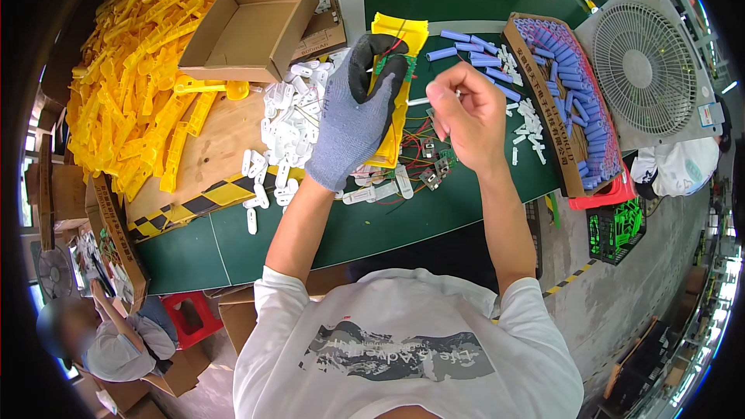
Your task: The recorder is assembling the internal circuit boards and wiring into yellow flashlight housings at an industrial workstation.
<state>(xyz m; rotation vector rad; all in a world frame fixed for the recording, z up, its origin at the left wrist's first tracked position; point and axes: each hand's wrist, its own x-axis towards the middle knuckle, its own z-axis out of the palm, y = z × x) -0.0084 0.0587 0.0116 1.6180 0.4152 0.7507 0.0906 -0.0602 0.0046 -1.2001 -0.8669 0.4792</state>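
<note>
Yellow casing [413,34] gripped by gloved left hand [353,112], white stick [418,101] pinched by bare right hand [469,115], white parts [289,115] left of the former, blue cylinders [483,60] beyond the latter.

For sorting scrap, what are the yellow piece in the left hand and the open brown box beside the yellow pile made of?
The yellow piece looks like smooth, faintly shiny plastic, with bright color. The open brown box is probably matte cardboard, given its thin, folded walls.
</note>
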